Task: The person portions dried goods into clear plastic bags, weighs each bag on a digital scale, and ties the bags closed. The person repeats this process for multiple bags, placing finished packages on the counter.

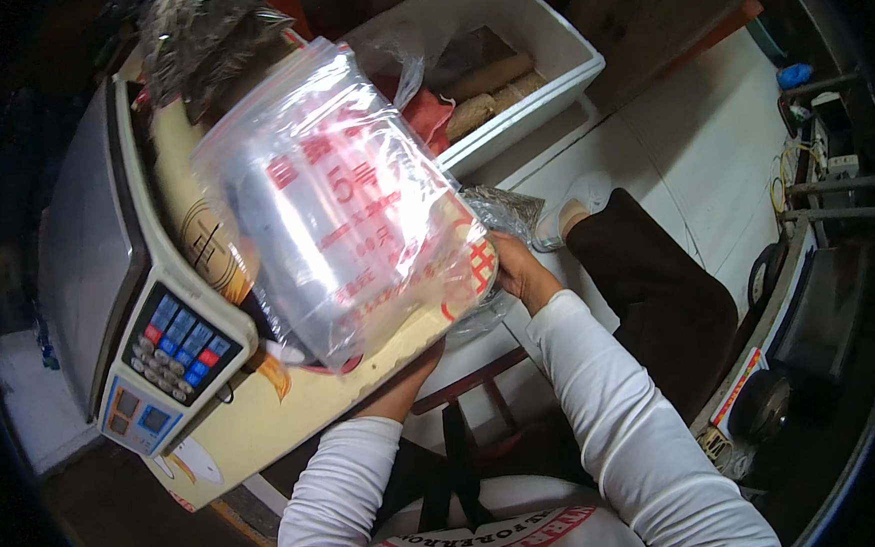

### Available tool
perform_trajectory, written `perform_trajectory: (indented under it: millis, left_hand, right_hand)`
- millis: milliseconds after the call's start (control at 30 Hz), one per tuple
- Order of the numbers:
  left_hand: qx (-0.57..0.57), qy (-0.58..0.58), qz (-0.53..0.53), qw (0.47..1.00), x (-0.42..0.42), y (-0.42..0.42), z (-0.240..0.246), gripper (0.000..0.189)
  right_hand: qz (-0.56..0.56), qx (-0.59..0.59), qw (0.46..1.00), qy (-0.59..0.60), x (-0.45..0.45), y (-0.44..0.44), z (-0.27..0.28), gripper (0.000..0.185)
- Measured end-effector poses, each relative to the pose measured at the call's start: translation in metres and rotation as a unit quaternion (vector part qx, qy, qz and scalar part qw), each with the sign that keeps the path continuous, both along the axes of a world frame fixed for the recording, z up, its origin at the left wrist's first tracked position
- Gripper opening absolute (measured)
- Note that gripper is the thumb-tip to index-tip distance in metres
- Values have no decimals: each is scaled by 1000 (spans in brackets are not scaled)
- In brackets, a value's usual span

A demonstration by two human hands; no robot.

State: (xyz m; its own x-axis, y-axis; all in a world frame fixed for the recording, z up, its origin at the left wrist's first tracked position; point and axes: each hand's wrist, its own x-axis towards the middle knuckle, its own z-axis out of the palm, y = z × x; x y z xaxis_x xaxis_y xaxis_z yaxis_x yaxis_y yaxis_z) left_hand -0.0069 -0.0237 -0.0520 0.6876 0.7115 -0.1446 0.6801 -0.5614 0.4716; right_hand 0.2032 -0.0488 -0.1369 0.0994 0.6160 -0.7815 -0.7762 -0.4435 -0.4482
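A clear plastic zip bag pack (343, 204) with red print lies on the pale, patterned table (266, 427), next to a digital weighing scale (179, 342). My left hand (406, 381) is at the table's near edge, its fingers hidden beneath the tabletop. My right hand (516, 269) is by the table's right corner, beside a clear plastic bag with dark dried contents (505, 205); its fingers are partly hidden, so I cannot tell what it holds. Crumpled clear plastic (478, 320) hangs under the corner between my hands.
Beyond the table stands a white foam box (526, 118) holding brown rolls and a red bag. A dark, bristly plastic-wrapped bundle (205, 39) is at the top left. A red stool (482, 391) is below. Metal shelving (838, 185) with a cable and a black round object (761, 404) lines the right.
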Motion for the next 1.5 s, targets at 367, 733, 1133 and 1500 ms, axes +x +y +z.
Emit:
perform_trajectory:
  millis: [367, 733, 1133, 1500]
  left_hand:
    - [131, -137, 56, 980, 12, -1, -54, 19]
    - [58, -243, 81, 965, 6, -7, -36, 26]
    - [14, -184, 74, 980, 11, 0, -13, 20]
    - [-39, -132, 45, 989, 2, -5, 6, 24]
  right_hand:
    - [115, 48, 961, -246, -46, 0, 79, 23]
    - [346, 13, 693, -633, -42, -37, 65, 40]
    - [350, 133, 568, -733, -51, -45, 78, 33]
    - [289, 163, 582, -742, -24, -45, 115, 8]
